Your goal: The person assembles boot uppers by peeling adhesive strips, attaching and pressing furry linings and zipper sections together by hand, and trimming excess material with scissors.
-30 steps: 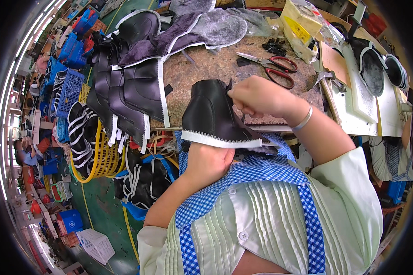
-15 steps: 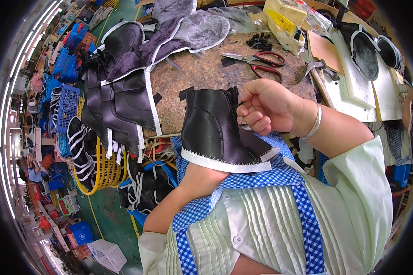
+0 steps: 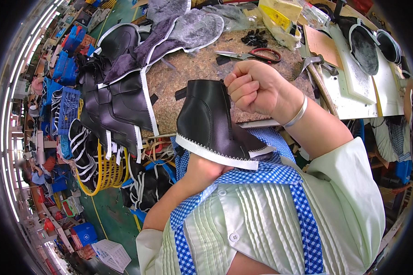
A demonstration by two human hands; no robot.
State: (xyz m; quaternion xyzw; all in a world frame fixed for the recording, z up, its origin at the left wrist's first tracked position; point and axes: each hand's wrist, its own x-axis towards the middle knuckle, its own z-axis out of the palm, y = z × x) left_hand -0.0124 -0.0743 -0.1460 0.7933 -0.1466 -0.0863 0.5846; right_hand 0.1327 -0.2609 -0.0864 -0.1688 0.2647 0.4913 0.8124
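Bracing the black boot upper (image 3: 202,119) from below seems smart: the left hand (image 3: 204,170) disappears under its white edge (image 3: 213,152), so I can't tell how tight that grip is. I'd keep it firm so the upper doesn't twist between the 2 hands. The right hand (image 3: 252,89) is curled nearly closed at the upper's top corner; can't tell if it's pinching anything. Small, gentle tugs would probably spare the seam. Beyond the upper: bench (image 3: 192,68), then scissors (image 3: 248,55).
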